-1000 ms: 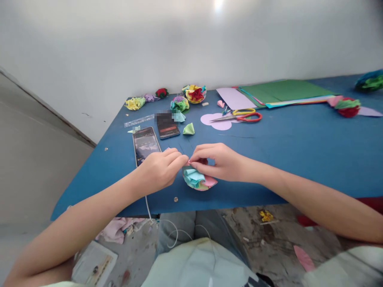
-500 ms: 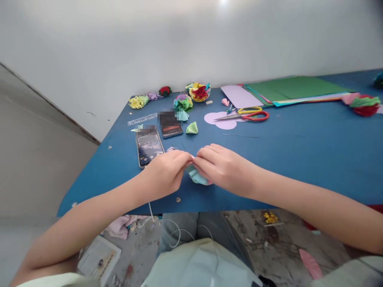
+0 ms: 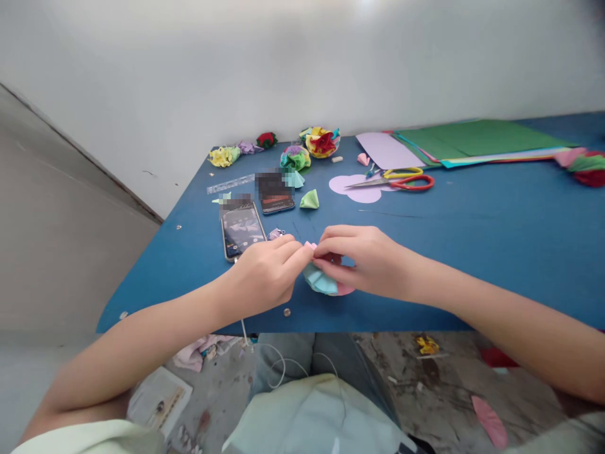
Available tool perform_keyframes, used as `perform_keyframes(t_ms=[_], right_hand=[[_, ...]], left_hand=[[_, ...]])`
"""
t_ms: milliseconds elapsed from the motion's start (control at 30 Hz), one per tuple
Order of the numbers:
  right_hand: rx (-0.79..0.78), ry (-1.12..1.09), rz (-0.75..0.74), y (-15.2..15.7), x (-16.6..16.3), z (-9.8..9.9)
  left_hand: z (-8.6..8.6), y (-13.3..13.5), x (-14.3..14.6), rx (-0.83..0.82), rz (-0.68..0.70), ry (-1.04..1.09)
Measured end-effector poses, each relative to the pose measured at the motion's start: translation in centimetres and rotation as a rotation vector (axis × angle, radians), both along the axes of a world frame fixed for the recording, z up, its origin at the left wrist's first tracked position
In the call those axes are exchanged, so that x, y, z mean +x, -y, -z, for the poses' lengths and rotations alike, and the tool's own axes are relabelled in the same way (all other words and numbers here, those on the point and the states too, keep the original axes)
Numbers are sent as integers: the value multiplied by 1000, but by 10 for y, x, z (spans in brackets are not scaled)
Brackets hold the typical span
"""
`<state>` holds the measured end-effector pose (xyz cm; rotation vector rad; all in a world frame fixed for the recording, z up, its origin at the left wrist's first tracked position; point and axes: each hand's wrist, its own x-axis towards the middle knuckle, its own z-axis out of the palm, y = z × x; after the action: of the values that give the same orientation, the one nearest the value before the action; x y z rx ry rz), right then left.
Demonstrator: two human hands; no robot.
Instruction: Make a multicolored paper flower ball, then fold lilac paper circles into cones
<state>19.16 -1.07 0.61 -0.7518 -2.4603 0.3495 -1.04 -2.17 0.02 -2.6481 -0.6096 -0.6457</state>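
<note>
Between my hands, low over the blue table (image 3: 449, 252), is a pleated paper flower (image 3: 322, 282) in light blue and pink. My left hand (image 3: 271, 268) is closed at its upper left, thumb and fingers pinching the pink paper there. From the other side my right hand (image 3: 362, 258) pinches the same pink part with its fingertips, the fingers curved over the flower. The fingers hide much of the flower's middle. Just beyond lies a light green folded paper piece (image 3: 310, 200), and a phone (image 3: 243, 230) rests beside my left hand.
Red-and-yellow-handled scissors (image 3: 397, 180) lie across a lilac paper flower shape (image 3: 366, 194). Behind are stacked coloured sheets (image 3: 486, 142) and several crumpled paper flowers (image 3: 321, 143). A second phone (image 3: 276, 198) and a clear ruler (image 3: 230, 184) lie at left. A white cable (image 3: 244, 331) hangs over the front edge.
My right hand's fingers have opened out a little and moved slightly right, showing more of the blue and pink flower. My left hand still pinches. The whole view has shifted slightly.
</note>
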Motion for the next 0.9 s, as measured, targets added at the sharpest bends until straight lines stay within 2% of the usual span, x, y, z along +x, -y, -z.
perform_keyframes(t_ms=[133, 233, 333, 467, 633, 767, 900], right_hand=[[35, 12, 2, 2, 1, 1], [-23, 14, -7, 3, 2, 1], [-44, -7, -9, 3, 2, 1], [-25, -22, -7, 2, 0, 2], [-26, -22, -36, 2, 2, 0], [-88, -12, -75, 2, 3, -4], [-70, -15, -38, 4, 2, -5]], left_hand=[[1, 1, 1, -32, 1, 41], [-1, 4, 1, -178, -27, 108], [-5, 4, 1, -287, -37, 79], [-4, 1, 1, -208, -26, 19], [1, 4, 2, -134, -40, 74], [2, 7, 3, -115, -47, 74], [1, 9, 4, -156, -52, 104]])
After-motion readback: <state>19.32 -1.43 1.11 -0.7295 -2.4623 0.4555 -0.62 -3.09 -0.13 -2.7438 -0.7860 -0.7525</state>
